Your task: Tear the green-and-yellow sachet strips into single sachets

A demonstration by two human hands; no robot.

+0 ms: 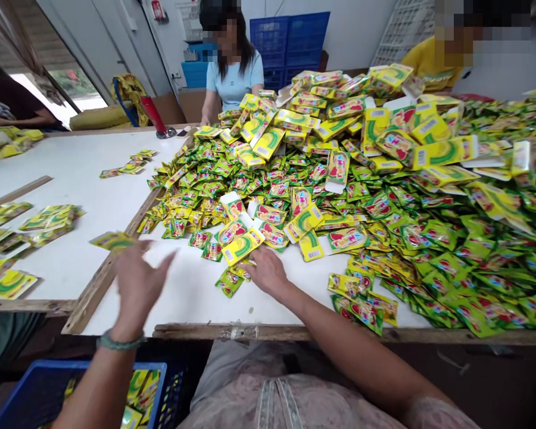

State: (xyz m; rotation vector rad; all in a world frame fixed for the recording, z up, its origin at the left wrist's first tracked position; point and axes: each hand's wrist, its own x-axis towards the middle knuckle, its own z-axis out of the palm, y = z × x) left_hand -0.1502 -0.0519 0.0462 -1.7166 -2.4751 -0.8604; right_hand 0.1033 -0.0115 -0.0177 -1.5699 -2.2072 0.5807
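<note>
"Where were your hands?"

"My left hand (138,286) was wide open and empty, just beside a foil sachet (112,241). My right hand (268,273) lay flat on a heap of foil sachets (375,232); I couldn't tell whether it pinched any."

"Good approach?"

"Yes, a flat palm suited those slick, crinkled pillows."

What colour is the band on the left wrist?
The band is teal green, best seen in the head view.

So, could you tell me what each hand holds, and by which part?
Nothing clearly: the left hand is open, and the right hand rests on sachets.
</note>
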